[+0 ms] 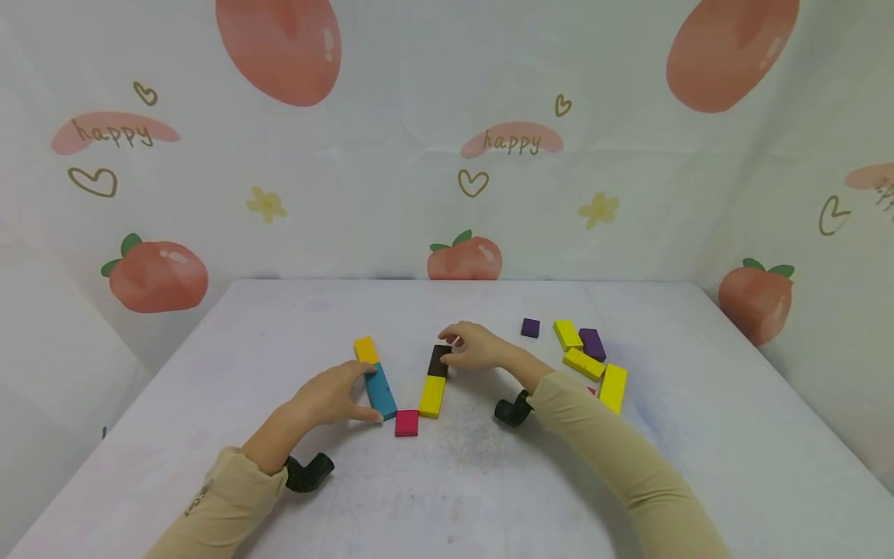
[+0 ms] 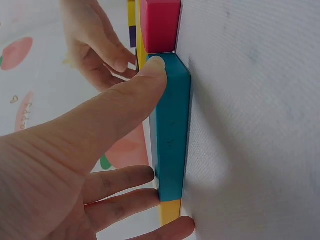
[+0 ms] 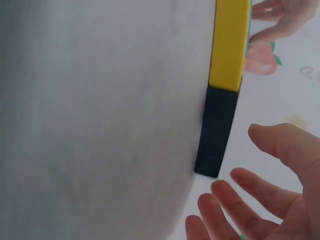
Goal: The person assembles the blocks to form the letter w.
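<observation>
Several blocks form a V shape on the table. Its left side is a long blue block (image 1: 380, 394) with a short orange block (image 1: 365, 349) beyond it. A red square block (image 1: 407, 423) lies at the near corner. On the right side, a yellow block (image 1: 432, 397) meets a black block (image 1: 439, 362) end to end. My left hand (image 1: 331, 397) is spread along the blue block, its thumb at the near end and fingertips toward the far end. Beside the black block, my right hand (image 1: 480, 348) has its fingers apart and holds nothing.
Off to the right lie loose blocks: a small purple block (image 1: 531, 328), a larger purple block (image 1: 592, 344) and several yellow ones, including a long yellow block (image 1: 613, 388). Part of a red piece (image 1: 591, 390) shows behind the right sleeve. A printed cloth (image 1: 391, 155) hangs behind the table.
</observation>
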Motion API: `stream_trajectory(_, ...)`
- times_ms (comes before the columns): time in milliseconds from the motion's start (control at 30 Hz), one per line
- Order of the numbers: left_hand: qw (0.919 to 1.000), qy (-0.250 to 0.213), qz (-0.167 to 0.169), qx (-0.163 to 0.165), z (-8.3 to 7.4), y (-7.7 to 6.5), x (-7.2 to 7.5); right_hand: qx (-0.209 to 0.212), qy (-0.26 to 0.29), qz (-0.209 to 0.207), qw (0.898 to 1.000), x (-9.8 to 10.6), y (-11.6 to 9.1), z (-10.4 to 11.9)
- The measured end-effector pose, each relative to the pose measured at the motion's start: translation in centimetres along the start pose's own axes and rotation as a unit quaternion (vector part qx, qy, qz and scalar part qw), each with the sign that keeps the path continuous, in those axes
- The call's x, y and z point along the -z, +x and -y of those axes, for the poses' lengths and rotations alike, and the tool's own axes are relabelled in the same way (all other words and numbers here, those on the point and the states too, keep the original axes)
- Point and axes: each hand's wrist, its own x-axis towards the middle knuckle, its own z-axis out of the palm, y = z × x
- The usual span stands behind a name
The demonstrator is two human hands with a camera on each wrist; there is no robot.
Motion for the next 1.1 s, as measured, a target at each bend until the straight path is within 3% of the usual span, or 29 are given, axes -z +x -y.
stream_trajectory(233, 1.0000, 0.001, -0.005, -0.003, 0.1, 0.0, -0.1, 0.005, -0.012, -0.050, 0.999, 1.6, -0.8, -1.7)
stream_trajectory(667, 1.0000, 0.001, -0.006, -0.005, 0.1, 0.0, 0.0, -0.094, 0.031, -0.156, 0.983, 5.0, -4.0, -6.6)
stream_trajectory(933, 0.9999, 0.002, -0.007, -0.009, 0.2, 0.0, -0.1, -0.196, 0.061, -0.150, 0.967, 5.9, -5.4, -8.4)
stream_trajectory(1100, 0.9999, 0.001, -0.007, -0.008, 0.2, 0.0, -0.1, -0.217, 0.061, -0.137, 0.965, 5.9, -5.6, -8.9)
